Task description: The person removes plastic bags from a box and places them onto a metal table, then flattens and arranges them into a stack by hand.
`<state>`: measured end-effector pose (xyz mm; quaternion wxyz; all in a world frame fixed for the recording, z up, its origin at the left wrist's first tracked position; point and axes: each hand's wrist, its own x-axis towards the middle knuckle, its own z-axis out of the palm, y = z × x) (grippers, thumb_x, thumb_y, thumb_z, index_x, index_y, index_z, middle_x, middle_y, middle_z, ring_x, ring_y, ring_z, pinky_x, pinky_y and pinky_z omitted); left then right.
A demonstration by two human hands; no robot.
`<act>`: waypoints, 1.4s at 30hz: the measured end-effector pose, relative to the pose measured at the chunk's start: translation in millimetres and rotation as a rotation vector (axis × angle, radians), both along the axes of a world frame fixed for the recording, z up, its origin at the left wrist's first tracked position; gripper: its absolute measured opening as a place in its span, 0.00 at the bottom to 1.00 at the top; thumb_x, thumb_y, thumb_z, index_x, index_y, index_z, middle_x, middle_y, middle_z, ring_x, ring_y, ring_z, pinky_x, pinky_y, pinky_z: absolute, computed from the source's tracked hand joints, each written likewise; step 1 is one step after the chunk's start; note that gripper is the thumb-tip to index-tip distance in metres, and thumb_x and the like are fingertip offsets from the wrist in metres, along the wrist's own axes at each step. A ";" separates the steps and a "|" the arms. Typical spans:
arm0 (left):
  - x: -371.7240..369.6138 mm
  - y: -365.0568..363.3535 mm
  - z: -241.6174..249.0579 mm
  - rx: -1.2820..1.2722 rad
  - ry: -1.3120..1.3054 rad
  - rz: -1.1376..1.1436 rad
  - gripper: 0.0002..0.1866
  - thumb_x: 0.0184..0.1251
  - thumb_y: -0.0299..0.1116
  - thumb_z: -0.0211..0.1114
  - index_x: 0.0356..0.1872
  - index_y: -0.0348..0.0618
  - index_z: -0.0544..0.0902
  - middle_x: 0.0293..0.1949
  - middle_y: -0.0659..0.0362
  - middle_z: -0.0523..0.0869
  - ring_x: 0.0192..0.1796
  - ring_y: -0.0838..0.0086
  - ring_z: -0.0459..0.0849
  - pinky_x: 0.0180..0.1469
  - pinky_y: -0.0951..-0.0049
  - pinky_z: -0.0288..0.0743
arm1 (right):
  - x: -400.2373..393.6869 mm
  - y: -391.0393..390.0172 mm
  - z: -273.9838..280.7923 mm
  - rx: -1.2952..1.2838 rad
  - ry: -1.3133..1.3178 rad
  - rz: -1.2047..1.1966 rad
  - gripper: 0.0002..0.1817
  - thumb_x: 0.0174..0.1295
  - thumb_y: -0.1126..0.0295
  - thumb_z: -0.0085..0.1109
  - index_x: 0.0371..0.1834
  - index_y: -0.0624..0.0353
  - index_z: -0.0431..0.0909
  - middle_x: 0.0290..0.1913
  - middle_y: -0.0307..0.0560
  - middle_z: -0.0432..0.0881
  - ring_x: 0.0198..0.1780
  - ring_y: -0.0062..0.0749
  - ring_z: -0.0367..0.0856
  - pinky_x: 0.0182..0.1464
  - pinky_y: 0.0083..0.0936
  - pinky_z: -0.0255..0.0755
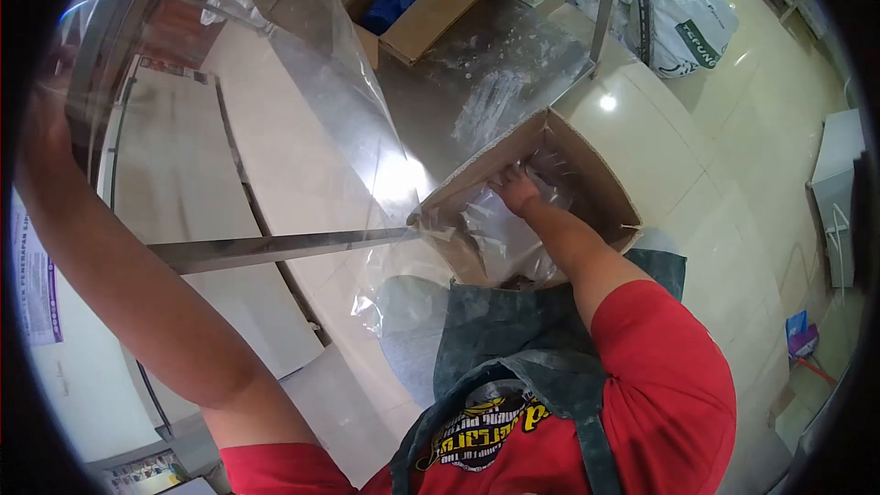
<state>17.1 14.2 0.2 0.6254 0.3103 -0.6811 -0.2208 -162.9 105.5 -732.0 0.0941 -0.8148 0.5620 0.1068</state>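
Observation:
My left hand (53, 115) is raised at the far left edge, dim and partly behind clear film. Its fingers look closed on a large clear plastic sheet (344, 82) that stretches down towards a cardboard box. Close in front of my body stands that open cardboard box (596, 179), tilted in view, with clear crinkled plastic (500, 225) lying inside it. Reaching into the box, my right hand (518, 191) rests on the plastic near the back wall, its fingers spread apart. A loose fold of the film hangs over the box's left corner.
Behind the box is a metal surface (440, 92) with white smears, bearing another open carton (440, 18) with blue plastic inside. A metal bar (284, 249) runs left of the box. A white sack (687, 23) sits at back right on the tiled floor (706, 247).

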 end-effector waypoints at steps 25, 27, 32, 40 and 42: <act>-1.0 3.2 -9.4 -0.140 -0.245 0.257 0.09 0.75 0.35 0.60 0.44 0.39 0.79 0.33 0.61 0.73 0.39 0.72 0.72 0.47 0.61 0.67 | 3.3 -34.5 -12.7 0.493 0.102 0.140 0.24 0.52 0.58 0.70 0.53 0.54 0.87 0.55 0.49 0.87 0.59 0.46 0.84 0.64 0.43 0.74; -23.4 15.7 -8.8 0.006 0.026 0.311 0.10 0.74 0.33 0.61 0.45 0.35 0.79 0.36 0.57 0.76 0.43 0.68 0.77 0.47 0.57 0.72 | -8.6 -22.1 25.6 0.501 0.013 0.101 0.22 0.52 0.62 0.70 0.51 0.55 0.87 0.54 0.52 0.87 0.56 0.47 0.85 0.60 0.38 0.78; -8.2 3.3 -1.8 0.001 -0.039 0.273 0.12 0.71 0.32 0.63 0.46 0.31 0.80 0.36 0.57 0.79 0.38 0.72 0.78 0.38 0.68 0.72 | -42.6 27.7 117.0 0.452 -0.176 -0.124 0.17 0.55 0.65 0.68 0.47 0.62 0.86 0.53 0.57 0.86 0.57 0.50 0.85 0.61 0.41 0.77; 11.6 -14.8 -4.7 -0.101 -0.100 0.184 0.14 0.69 0.32 0.63 0.42 0.27 0.79 0.40 0.48 0.80 0.39 0.65 0.81 0.38 0.64 0.75 | -93.0 145.7 217.5 0.279 -1.232 -1.336 0.20 0.63 0.66 0.64 0.53 0.71 0.80 0.42 0.56 0.86 0.45 0.48 0.87 0.51 0.39 0.79; 10.3 -10.4 -4.7 -0.104 -0.076 0.158 0.13 0.68 0.31 0.63 0.41 0.26 0.79 0.38 0.48 0.81 0.37 0.65 0.81 0.36 0.65 0.73 | -75.6 171.6 224.0 0.297 -1.463 -1.516 0.22 0.66 0.67 0.62 0.57 0.74 0.76 0.43 0.55 0.85 0.46 0.46 0.86 0.51 0.39 0.79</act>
